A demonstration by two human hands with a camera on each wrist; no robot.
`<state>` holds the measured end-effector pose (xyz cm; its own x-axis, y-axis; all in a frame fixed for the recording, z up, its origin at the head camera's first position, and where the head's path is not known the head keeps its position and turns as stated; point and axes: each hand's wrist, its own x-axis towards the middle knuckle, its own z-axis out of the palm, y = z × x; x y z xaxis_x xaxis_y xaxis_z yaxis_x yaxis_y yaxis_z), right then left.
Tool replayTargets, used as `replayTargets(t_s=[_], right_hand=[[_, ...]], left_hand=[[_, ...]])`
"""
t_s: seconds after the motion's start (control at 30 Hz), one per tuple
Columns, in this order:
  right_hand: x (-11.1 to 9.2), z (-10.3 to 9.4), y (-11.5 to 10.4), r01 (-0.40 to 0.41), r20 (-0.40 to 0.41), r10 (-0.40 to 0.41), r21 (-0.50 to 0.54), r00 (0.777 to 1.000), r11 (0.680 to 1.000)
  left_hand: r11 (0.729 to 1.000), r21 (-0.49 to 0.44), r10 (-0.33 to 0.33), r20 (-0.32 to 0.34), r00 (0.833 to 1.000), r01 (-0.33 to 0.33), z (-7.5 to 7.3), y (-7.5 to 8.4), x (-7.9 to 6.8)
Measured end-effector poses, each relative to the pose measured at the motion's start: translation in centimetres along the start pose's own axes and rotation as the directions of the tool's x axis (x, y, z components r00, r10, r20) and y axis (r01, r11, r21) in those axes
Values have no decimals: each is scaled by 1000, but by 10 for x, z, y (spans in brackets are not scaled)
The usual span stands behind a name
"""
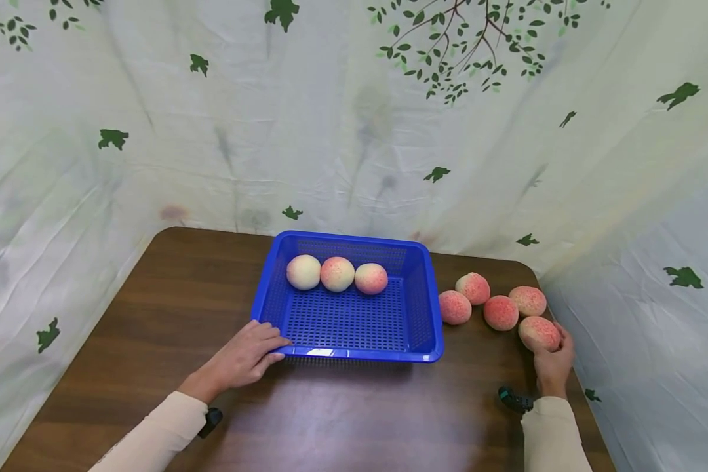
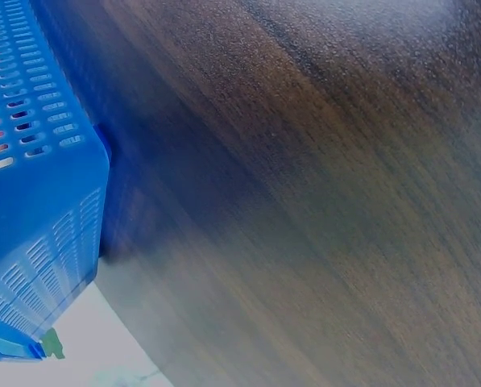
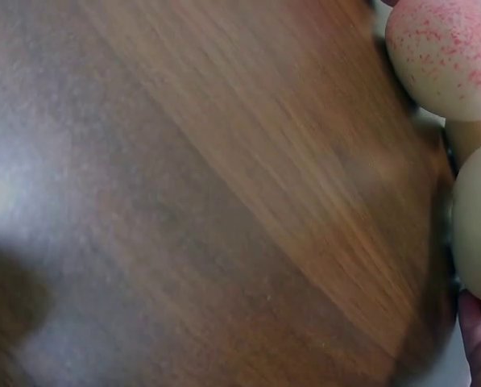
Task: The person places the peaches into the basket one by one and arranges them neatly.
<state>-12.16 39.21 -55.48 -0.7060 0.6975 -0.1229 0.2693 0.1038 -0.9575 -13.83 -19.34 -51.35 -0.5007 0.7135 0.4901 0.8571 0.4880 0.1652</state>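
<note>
A blue perforated plastic basket (image 1: 348, 354) stands on the table, with three pale peaches (image 1: 337, 274) in a row toward its back. My left hand (image 1: 244, 357) grips the basket's front left corner, fingers over the rim and thumb below it. At the table's right edge, my right hand (image 1: 554, 360) holds a pink-speckled peach (image 1: 539, 334), its fingers curled around the right side. Several other reddish peaches (image 1: 500, 313) lie just beyond, between that hand and the basket. In the right wrist view, fingertips (image 3: 478, 334) show against a pale peach (image 3: 478, 222).
The dark wood table (image 1: 342, 419) meets a leaf-printed fabric backdrop (image 1: 330, 131) along its back. More of this fabric (image 1: 655, 341) hangs by the right edge. A black wrist strap (image 1: 210, 423) is on the left wrist, and another black device (image 1: 514, 400) on the right.
</note>
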Motion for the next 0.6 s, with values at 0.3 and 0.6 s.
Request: replayTargets(t_s=[0.3, 0.6], right_hand=[[-4, -9, 1, -30, -52, 31, 26, 998, 999], [-12, -14, -7, -66, -61, 68, 31, 996, 997]], left_hand=[[1000, -7, 8, -5, 1000, -8, 0, 0, 1], [1000, -3, 7, 0, 1000, -7, -1, -1, 0]])
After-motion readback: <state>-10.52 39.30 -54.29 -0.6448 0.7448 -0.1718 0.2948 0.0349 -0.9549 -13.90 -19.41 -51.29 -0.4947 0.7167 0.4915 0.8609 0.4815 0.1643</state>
